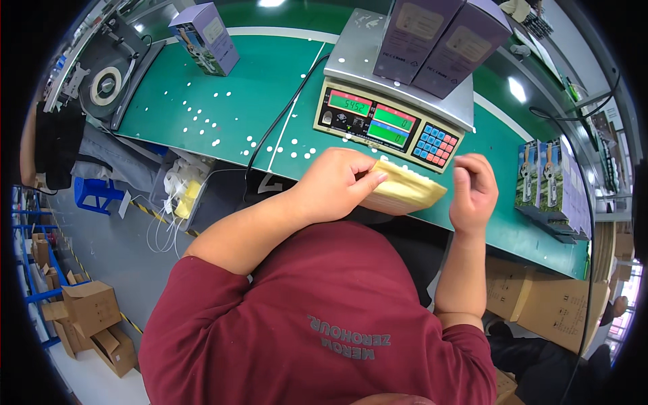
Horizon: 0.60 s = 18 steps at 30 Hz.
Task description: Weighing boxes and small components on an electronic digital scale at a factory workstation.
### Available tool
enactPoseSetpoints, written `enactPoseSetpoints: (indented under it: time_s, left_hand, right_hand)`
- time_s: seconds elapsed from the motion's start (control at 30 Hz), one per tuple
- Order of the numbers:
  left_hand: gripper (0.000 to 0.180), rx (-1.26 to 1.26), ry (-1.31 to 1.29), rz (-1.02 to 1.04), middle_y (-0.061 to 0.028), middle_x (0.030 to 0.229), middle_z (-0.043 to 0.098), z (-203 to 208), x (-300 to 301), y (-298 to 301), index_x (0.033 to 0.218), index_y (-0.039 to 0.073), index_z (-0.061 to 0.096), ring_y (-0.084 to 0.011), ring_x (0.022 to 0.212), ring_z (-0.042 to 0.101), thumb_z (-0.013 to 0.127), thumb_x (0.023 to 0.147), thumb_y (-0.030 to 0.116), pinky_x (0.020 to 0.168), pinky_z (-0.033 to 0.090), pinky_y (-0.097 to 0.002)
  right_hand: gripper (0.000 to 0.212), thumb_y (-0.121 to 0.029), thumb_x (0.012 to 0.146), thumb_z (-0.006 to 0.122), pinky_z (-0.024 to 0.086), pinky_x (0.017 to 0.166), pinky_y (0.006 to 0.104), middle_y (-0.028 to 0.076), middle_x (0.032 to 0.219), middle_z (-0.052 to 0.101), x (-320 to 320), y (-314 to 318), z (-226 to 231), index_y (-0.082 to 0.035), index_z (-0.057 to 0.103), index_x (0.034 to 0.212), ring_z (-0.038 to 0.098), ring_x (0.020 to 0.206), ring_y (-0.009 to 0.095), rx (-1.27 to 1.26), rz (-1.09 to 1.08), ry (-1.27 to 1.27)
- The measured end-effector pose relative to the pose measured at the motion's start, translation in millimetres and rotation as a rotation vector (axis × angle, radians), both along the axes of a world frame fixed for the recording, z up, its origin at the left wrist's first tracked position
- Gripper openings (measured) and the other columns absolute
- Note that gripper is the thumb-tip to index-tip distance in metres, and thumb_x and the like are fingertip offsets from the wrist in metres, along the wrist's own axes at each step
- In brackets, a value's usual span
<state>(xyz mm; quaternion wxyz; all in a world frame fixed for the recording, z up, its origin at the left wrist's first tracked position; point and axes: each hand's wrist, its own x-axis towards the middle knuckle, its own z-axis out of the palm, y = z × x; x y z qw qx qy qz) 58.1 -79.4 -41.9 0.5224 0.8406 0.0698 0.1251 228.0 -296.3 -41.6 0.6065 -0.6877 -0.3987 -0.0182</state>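
Note:
My left hand [337, 183] grips a yellowish sheet pad [413, 189] by its left edge, thumb on top. The pad is tilted above the front edge of the green table [317, 152]. To the right of the pad, my right hand [474, 194] is raised and apart from it, fingers curled in toward the thumb; whether anything small sits between them I cannot make out. Just beyond both hands stands a counting scale [388, 125] with lit green displays and a keypad. Two tall purple boxes [442, 47] stand side by side on its metal plate.
One purple box [204, 39] stands at the far left, near a black device with a tape roll [105, 86]. White round dots lie scattered over the table. A black cable [287, 108] crosses it. More boxes [550, 182] stand at right. A bin [185, 189] hangs below the left edge.

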Motion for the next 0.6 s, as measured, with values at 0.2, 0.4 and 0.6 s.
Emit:
enactPoseSetpoints:
  time_s: [0.2, 0.4, 0.6]
  left_hand:
    - [0.015, 0.178, -0.096, -0.131, -0.0176, 0.08, 0.068, -0.8, 2.3, -2.1, 0.095, 0.002, 0.074, -0.035, 0.074, 0.066, 0.069, 0.098, 0.016, 0.068, 0.051, -0.0414]
    - [0.013, 0.222, -0.143, -0.166, -0.0173, 0.084, 0.071, -3.3, 1.9, 3.3, 0.095, 0.003, 0.074, -0.0371, 0.079, 0.068, 0.069, 0.096, 0.015, 0.069, 0.052, -0.0445]
    - [0.014, 0.144, -0.287, -0.278, -0.0156, 0.086, 0.073, -18.2, -0.7, 12.3, 0.098, 0.003, 0.076, -0.0356, 0.081, 0.069, 0.069, 0.096, 0.015, 0.071, 0.054, -0.0441]
  right_hand:
    - [0.016, -0.004, 0.078, 0.077, 0.049, 0.084, 0.039, 0.01, 0.093, 0.069, -17.3, 42.3, 60.9, -0.004, 0.073, 0.094, 0.065, 0.088, 0.029, -0.374, 0.3, -0.557]
    - [0.01, -0.001, 0.075, 0.074, 0.05, 0.081, 0.0397, 0.008, 0.085, 0.07, -12.1, 55.6, 71.0, -0.006, 0.071, 0.084, 0.064, 0.083, 0.029, -0.48, 0.491, -0.54]
    - [0.008, 0.0, 0.076, 0.073, 0.05, 0.077, 0.0369, 0.008, 0.083, 0.07, 11.1, 61.8, 99.7, -0.005, 0.07, 0.082, 0.065, 0.08, 0.027, -0.318, 0.36, -0.594]
